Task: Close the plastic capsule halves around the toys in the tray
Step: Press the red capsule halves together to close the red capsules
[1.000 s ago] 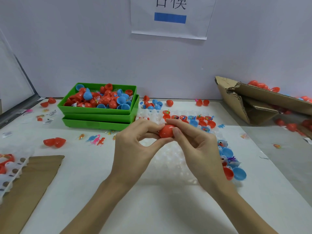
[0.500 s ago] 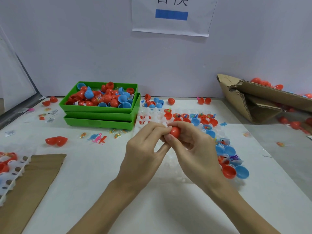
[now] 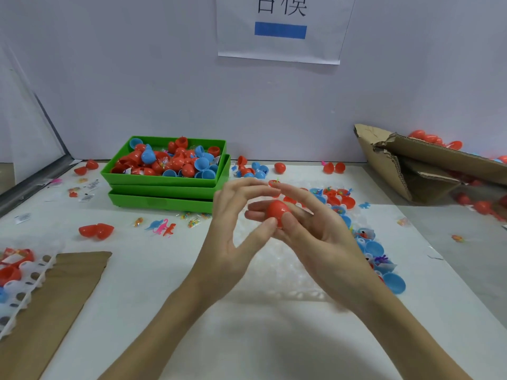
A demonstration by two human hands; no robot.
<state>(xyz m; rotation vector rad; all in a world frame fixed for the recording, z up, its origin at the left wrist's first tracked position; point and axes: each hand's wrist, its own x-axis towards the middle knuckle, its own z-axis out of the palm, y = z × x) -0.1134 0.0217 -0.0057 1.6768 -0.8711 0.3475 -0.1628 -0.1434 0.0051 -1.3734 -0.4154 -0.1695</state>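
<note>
Both hands have loosened: left hand (image 3: 233, 229) now has straight fingers apart, thumb touching the red capsule (image 3: 278, 212). Right hand (image 3: 315, 231) pinches it above the clear tray (image 3: 277, 270).

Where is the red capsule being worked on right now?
In the head view, the red capsule is mid-frame, held up above the clear tray in the right hand, with the left hand open beside it.

Two green trays (image 3: 164, 200) stacked, one torn cardboard box (image 3: 428, 171), one paper sign (image 3: 279, 28) on the wall, two hands, one closed red capsule (image 3: 277, 212). Loose capsule halves: way too many to count.
</note>
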